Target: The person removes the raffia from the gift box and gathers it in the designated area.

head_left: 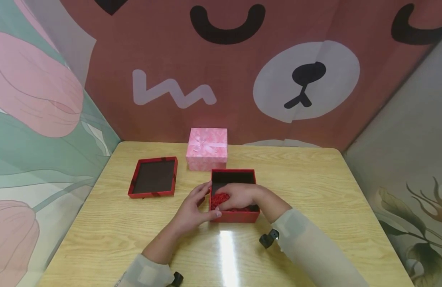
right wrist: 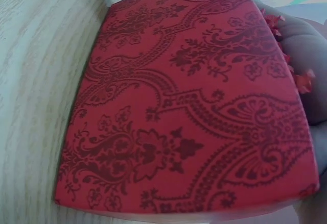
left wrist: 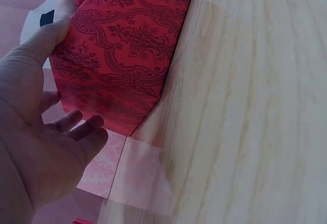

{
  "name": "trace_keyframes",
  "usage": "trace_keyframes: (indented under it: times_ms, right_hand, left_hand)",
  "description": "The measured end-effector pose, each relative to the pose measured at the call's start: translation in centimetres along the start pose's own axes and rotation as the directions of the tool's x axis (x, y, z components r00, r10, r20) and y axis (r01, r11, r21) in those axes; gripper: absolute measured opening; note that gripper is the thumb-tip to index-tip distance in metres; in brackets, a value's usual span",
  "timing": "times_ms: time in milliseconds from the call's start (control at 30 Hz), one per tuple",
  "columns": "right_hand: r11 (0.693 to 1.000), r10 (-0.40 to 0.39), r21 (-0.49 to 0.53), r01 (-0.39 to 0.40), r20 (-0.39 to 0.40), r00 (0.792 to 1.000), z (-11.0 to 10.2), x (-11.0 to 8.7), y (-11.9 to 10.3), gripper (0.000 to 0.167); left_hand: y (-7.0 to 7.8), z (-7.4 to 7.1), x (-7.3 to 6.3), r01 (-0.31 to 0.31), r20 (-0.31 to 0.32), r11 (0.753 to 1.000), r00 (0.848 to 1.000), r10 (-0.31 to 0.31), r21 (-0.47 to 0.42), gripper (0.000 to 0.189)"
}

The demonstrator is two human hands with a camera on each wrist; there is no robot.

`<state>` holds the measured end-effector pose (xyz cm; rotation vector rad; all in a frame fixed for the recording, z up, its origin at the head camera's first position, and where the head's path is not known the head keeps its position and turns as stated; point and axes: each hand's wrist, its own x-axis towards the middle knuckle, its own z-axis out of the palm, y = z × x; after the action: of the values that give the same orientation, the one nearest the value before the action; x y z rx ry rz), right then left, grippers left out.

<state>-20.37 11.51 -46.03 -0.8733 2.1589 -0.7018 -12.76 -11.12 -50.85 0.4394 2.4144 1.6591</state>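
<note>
An open red box [head_left: 235, 217], its outside walls patterned in darker damask, sits at the centre of a wood-grain table [head_left: 296, 171] in front of me. Red shredded filler [head_left: 220, 200] lies inside, toward seven o'clock; the arm covers much of the rest. The right hand [head_left: 240, 195] reaches in from four o'clock, fingers bent over the filler; some fingertips are hidden, so I cannot tell whether it grips any. The left hand [head_left: 190, 213], at eight o'clock, is loosely spread, its thumb touching the box's near-left corner, nothing enclosed in the fingers. A shallow red-rimmed lid [head_left: 154, 177] lies dark inside up between nine and ten o'clock; a pink box [head_left: 207, 149] with a bow design stands at eleven. Both pale sleeves [head_left: 314, 243] are cut off at six o'clock.
</note>
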Motion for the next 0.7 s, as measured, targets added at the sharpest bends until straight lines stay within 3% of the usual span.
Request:
trace_keyframes:
  times_ms: [333, 700]
  right_hand:
    - [1.000, -0.002, 0.026, 0.003, -0.046, 0.999, -1.1, -1.1, -0.4, 0.042]
    - [0.995, -0.036, 0.092, 0.046, -0.113, 0.993, -2.6, -2.7, -0.4, 0.039]
  left_hand:
    - [0.2, 0.0, 0.0, -0.012, 0.005, 1.000, 1.000, 0.011, 0.004, 0.097]
    - [0.2, -0.1, 0.0, -0.019, 0.009, 0.999, 1.000, 0.019, -0.030, 0.096]
